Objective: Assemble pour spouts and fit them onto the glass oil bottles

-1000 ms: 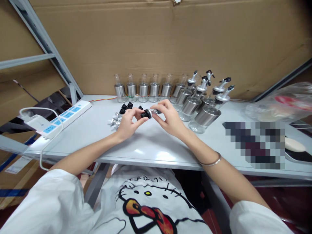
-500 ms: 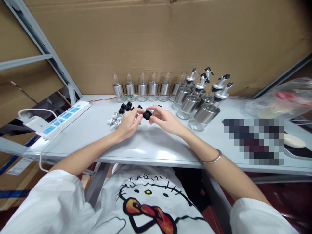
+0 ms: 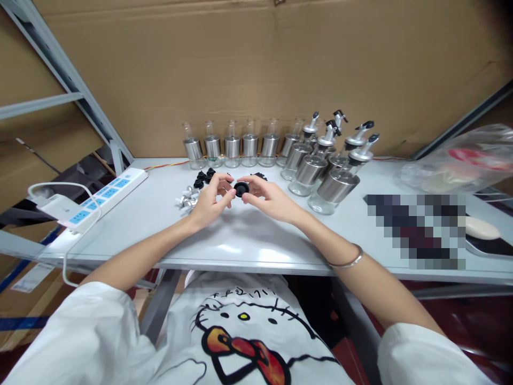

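Observation:
A black round stopper (image 3: 241, 189) is pinched above the table between the fingertips of both hands, its round face turned up toward me. My left hand (image 3: 211, 202) grips its left edge with curled fingers and thumb. On the other edge, the thumb and fingers of my right hand (image 3: 272, 200) are closed. Just behind my left hand lie several more black stoppers (image 3: 199, 182), and nearer me a small heap of silver pour spouts (image 3: 185, 199), partly covered by that hand. Some dark small parts (image 3: 259, 176) show behind my right fingers.
Along the back stand glass bottles with steel sleeves (image 3: 232, 144). To the right, several bottles carry silver pourers (image 3: 360, 155). A white power strip (image 3: 110, 198) with a plugged-in charger lies left. A clear plastic bag (image 3: 465, 160) and a pale oval object (image 3: 482, 228) are far right.
The black stopper has turned, so more of its round face shows. My fingers have shifted slightly around its rim, and the view has moved a little.

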Motion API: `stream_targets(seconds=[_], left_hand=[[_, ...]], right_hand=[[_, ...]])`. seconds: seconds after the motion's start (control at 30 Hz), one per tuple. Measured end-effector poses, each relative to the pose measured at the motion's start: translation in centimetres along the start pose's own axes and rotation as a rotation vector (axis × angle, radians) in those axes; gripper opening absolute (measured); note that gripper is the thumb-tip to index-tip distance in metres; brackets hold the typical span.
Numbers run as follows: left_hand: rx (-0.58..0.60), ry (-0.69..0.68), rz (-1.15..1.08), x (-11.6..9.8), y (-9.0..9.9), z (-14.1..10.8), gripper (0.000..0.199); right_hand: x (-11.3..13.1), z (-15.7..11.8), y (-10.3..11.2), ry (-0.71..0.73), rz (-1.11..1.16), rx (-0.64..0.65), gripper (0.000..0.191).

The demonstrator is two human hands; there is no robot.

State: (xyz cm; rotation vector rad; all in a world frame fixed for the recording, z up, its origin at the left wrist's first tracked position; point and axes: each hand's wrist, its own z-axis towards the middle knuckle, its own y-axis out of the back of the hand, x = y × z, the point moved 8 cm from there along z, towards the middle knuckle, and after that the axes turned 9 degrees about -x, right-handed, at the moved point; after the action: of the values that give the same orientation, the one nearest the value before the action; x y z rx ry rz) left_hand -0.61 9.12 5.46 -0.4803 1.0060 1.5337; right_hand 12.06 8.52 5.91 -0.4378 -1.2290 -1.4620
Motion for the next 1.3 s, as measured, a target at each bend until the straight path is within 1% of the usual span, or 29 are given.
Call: stream_targets(seconds=[0.17,0.37,0.53,0.67,0.8,0.97,1.07,1.13,1.3], left_hand=[[0.020,0.017,-0.006,-0.1,-0.1,-0.1,0.027],[0.093,-0.009,-0.016,-0.3,-0.6,-0.2,0.031],[0.147,0.039,-0.019,0.3,-1.1,-0.4,0.037],[0.190,0.027,-0.054,0.1,-1.4,-0.5,0.040],[0.205,-0.024,-0.070,-0.5,-1.5,-0.6,0.040],[0.177,-0.189,0.017,-1.5,-1.2,-0.6,0.039],[0.168,-0.225,0.036,-1.7,-1.2,-0.7,0.041],[0.177,-0.212,0.030,-1.7,-1.3,-0.8,0.041],[0.206,-0.102,-0.004,-1.3,-1.7,-0.9,0.041]], right_hand=[[0.2,0.0,-0.1,0.005,0.008,0.011,0.035],[0.3,-0.2,-0.3,0.005,-0.009,0.031,0.032],[0.1,-0.3,-0.5,-0.008,-0.008,0.044,0.031],[0.5,-0.5,-0.6,-0.005,0.032,0.058,0.031],[1.0,-0.6,-0.7,0.004,0.059,0.077,0.028],[1.2,-0.7,-0.9,0.012,0.088,0.108,0.029],[1.2,-0.7,-0.8,0.009,0.087,0.106,0.029],[1.2,-0.7,-0.8,0.005,0.086,0.110,0.030],[1.2,-0.8,-0.9,-0.001,0.084,0.129,0.030]])
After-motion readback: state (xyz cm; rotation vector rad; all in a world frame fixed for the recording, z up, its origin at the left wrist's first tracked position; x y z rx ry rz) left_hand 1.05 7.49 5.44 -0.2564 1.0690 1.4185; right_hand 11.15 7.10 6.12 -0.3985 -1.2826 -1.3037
